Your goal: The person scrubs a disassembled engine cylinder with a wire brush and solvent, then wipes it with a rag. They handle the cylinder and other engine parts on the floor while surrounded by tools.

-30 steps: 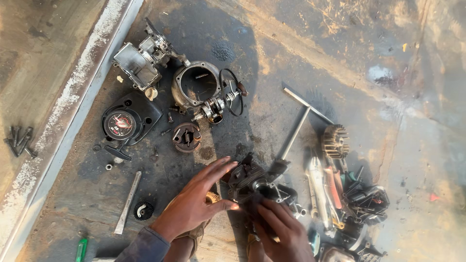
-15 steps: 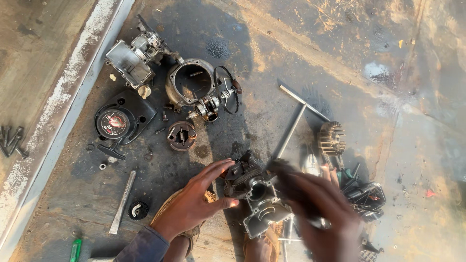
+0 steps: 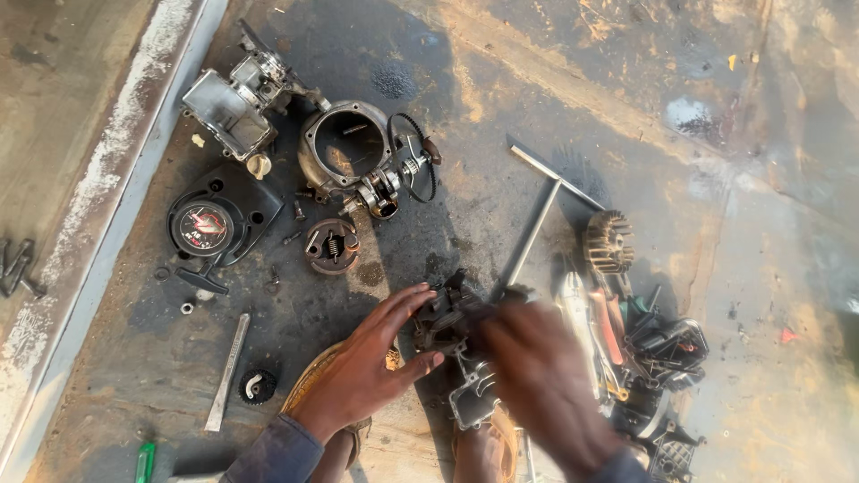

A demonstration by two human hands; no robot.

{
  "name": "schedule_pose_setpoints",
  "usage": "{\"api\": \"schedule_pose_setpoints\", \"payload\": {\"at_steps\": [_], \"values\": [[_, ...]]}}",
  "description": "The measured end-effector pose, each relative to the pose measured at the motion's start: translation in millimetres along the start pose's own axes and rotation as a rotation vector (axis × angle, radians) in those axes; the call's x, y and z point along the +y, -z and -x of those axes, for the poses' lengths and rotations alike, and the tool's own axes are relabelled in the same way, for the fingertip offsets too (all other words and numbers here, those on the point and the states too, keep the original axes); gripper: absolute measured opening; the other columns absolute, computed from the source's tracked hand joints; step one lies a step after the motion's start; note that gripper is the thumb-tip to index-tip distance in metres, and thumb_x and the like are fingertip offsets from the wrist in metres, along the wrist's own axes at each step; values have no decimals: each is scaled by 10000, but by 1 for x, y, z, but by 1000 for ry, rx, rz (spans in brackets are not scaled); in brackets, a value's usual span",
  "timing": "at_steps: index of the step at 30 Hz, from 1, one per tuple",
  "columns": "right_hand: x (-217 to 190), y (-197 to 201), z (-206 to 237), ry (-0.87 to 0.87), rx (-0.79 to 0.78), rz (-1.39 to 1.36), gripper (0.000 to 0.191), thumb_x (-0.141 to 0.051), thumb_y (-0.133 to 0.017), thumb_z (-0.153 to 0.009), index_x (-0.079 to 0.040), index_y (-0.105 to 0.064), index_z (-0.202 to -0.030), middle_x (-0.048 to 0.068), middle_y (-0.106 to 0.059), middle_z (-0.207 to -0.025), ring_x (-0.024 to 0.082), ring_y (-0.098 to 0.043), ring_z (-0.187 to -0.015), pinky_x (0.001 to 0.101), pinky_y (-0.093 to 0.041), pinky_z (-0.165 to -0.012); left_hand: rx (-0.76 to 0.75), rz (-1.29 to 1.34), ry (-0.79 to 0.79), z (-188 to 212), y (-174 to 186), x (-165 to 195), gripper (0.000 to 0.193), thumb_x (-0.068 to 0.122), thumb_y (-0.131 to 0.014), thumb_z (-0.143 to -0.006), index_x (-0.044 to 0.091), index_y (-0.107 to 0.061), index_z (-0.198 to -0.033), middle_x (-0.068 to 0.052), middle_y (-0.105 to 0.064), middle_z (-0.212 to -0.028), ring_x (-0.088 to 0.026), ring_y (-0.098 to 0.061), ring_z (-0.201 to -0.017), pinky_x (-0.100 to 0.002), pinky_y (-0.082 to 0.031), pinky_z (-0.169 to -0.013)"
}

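Note:
My left hand [image 3: 362, 367] rests against the left side of a dark, greasy engine part [image 3: 447, 317] on the oily ground, fingers spread along it. From the right, my right hand [image 3: 537, 376] grips the same part; it is blurred by motion. A grey metal casing [image 3: 472, 398] lies just below the part, between my hands. My sandalled feet show under my wrists at the bottom edge.
Engine pieces lie scattered: a round crankcase [image 3: 344, 148], a carburettor block [image 3: 228, 107], a black recoil starter cover [image 3: 210, 224], a clutch [image 3: 329, 244], a T-handle wrench [image 3: 537, 219], a finned flywheel [image 3: 608, 240], a flat chisel [image 3: 225, 371], a small gear [image 3: 258, 386]. Tools pile up at the right [image 3: 644, 349].
My right hand has come up from the bottom edge onto the engine part and is moving quickly. The left hand has stayed on the part. The view has shifted slightly.

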State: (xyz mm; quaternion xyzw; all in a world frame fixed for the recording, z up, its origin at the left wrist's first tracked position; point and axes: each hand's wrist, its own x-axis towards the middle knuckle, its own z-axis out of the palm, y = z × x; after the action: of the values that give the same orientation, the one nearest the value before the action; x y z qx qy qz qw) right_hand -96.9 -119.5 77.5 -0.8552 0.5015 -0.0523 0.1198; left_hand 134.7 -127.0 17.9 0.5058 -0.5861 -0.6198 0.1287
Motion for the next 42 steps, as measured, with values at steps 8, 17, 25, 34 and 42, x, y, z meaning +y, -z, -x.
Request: {"api": "schedule_pose_setpoints", "payload": {"at_steps": [8,17,25,34,42], "values": [[-14,44,-18,-256,155,-520,350,-40,-717,-879,-29,-707,-1228,137,-688,-1185,217,-726,-1047,293,-637,-849,20,81,-47,4,6,-8,789,484,-720,-863,269,-381,-1543,-5,-259,-1686,-314,-244,-1563,-574,-276,-1220],[1,-15,-25,-110,-4,-293,207,-77,-801,-779,-35,-770,-979,88,-739,-970,242,-694,-894,369,-592,-756,52,29,-105,7,5,-3,649,421,-732,-881,243,-510,-1465,-10,-328,-1656,-316,-290,-1554,-523,-284,-1237],[-18,6,-19,-179,239,-218,270,-35,-798,-761,13,-750,-1022,140,-722,-1037,252,-726,-874,351,-630,-715,55,96,-100,5,3,-7,754,478,-720,-860,261,-422,-1517,-35,-325,-1640,-325,-294,-1544,-558,-263,-1230],[0,67,89,-431,364,-192,305,-68,-808,-753,-29,-734,-1046,179,-705,-1190,296,-738,-1103,384,-654,-908,47,201,-89,0,-7,-20,908,566,-699,-805,235,-339,-1569,-44,-274,-1675,-331,-241,-1567,-627,-208,-1213],[7,-4,135,-533,68,-397,235,-185,-880,-735,-180,-849,-968,30,-837,-1074,185,-816,-1016,362,-643,-807,53,243,-136,-8,-23,-20,904,532,-704,-825,201,-338,-1582,-63,-223,-1701,-310,-136,-1611,-550,-143,-1265]]}}
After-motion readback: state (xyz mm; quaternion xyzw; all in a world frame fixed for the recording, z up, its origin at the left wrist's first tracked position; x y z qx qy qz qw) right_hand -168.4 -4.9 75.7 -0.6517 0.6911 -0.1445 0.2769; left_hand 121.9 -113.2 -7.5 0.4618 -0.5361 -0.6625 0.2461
